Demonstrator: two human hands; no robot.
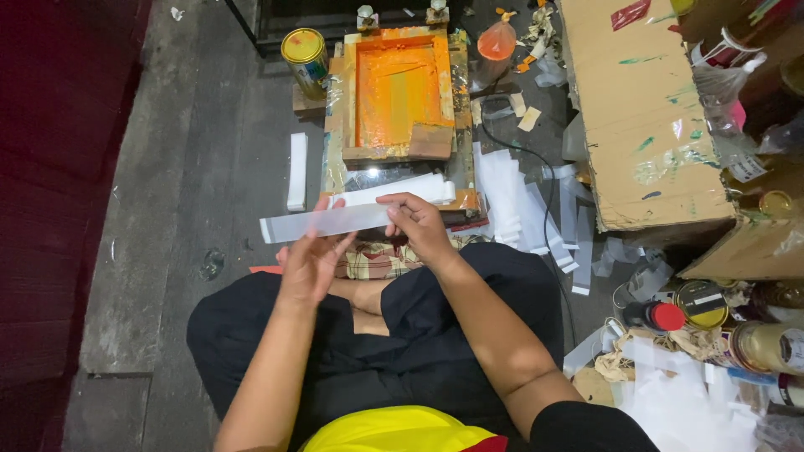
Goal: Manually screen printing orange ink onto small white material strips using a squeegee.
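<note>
My yellow shirt point(394, 431) and black trousers point(377, 335) fill the near edge, my legs crossed on the grey floor point(193, 167). Just beyond my knees I hold a long clear plastic strip point(322, 223) level, running left to right. My right hand point(419, 224) pinches its right end between thumb and fingertips, closed on it. My left hand point(310, 264) lies under the strip's middle with the fingers spread and loose, touching it from below rather than clamping it. Farther off, straight ahead, sits a wooden printing frame point(398, 88) flooded with orange ink, and a stack of white strips point(402, 189) rests across its near edge. 1 gold-lidded tin point(304, 52) stands at the frame's far left. A single white strip point(296, 171) lies on the floor to the left. On the right stand a paint-smeared cardboard box point(641, 117) and more tins point(702, 303).
</note>
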